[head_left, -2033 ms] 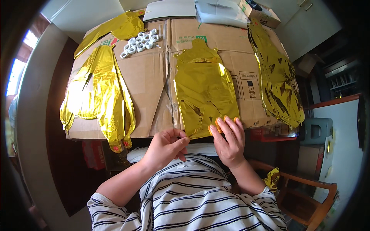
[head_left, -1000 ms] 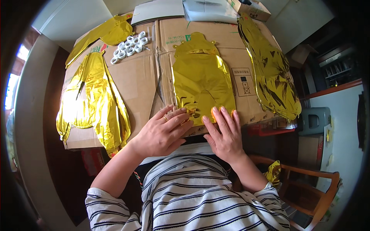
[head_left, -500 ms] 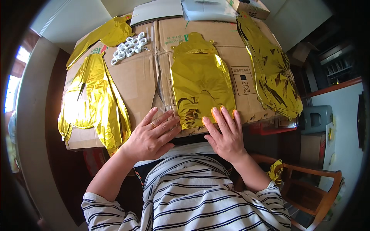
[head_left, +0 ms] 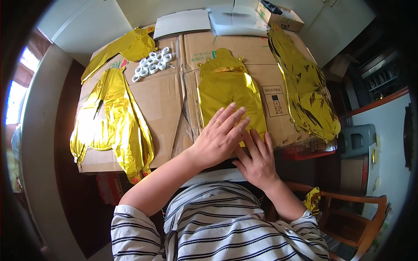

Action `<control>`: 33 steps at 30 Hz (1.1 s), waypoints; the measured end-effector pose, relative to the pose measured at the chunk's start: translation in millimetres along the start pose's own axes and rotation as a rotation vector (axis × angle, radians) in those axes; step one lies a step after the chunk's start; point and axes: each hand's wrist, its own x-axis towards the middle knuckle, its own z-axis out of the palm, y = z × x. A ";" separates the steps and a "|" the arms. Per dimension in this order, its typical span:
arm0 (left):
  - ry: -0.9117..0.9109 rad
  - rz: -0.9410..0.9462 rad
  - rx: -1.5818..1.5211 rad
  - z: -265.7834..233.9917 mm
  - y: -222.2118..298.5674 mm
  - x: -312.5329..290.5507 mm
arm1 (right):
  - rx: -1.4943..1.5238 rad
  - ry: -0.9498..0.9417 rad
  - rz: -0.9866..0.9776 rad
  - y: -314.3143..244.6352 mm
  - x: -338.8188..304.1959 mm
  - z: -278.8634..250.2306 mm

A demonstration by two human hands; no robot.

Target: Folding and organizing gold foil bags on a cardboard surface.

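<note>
A gold foil balloon, deflated and folded, lies flat in the middle of the cardboard-topped table. My left hand rests on its near part, fingers stretched out and a ring on one of them. Beside it, my right hand lies with spread fingers on the balloon's near right corner. The left fingers cross close to the right ones and hide part of the foil. Neither hand grips anything. More flat gold foil balloons lie at the left, the far left and the right.
Several small white rolls are grouped at the far left of the cardboard. Along the back edge are a white board, clear plastic sheets and a small carton. A wooden chair stands at the lower right.
My left hand has moved right and forward from the cardboard beside the balloon onto its near part. My right hand has stayed nearly in place. The whole view has shifted slightly.
</note>
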 end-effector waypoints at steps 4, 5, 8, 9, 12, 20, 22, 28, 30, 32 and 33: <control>-0.076 -0.067 0.145 5.2 -11.1 -9.6 | 0.002 -0.011 -0.007 0.0 2.0 -3.7; -0.077 -0.061 0.179 4.6 -13.1 -10.7 | 0.005 -0.021 -0.005 0.2 1.7 -4.2; -0.162 -0.073 0.216 3.3 -14.3 -8.2 | 0.016 -0.047 -0.016 3.8 -1.4 -5.4; -0.167 -0.076 0.228 3.9 -15.6 -9.4 | 0.025 -0.048 -0.022 4.2 -0.9 -6.1; -0.162 -0.056 0.230 2.6 -14.5 -9.3 | 0.038 -0.050 -0.019 4.7 -2.0 -5.9; -0.202 -0.166 0.179 -12.2 5.6 18.3 | -0.004 -0.049 -0.030 4.9 -5.7 -3.2; -0.228 0.078 0.119 -6.6 8.0 31.7 | 0.031 -0.039 -0.012 3.3 -3.1 -4.7; -0.382 0.324 -0.045 12.6 -12.8 62.1 | 0.004 -0.035 -0.036 3.7 -5.0 -2.3; -0.417 0.336 -0.043 12.8 -25.8 71.6 | -0.022 -0.096 -0.036 3.2 -3.3 -4.7; -0.415 0.342 -0.003 12.5 -36.7 78.0 | -0.032 -0.080 -0.042 5.1 -4.7 -3.0; -0.413 0.344 0.016 11.6 -41.2 81.6 | -0.036 -0.073 -0.046 5.6 -5.6 -2.2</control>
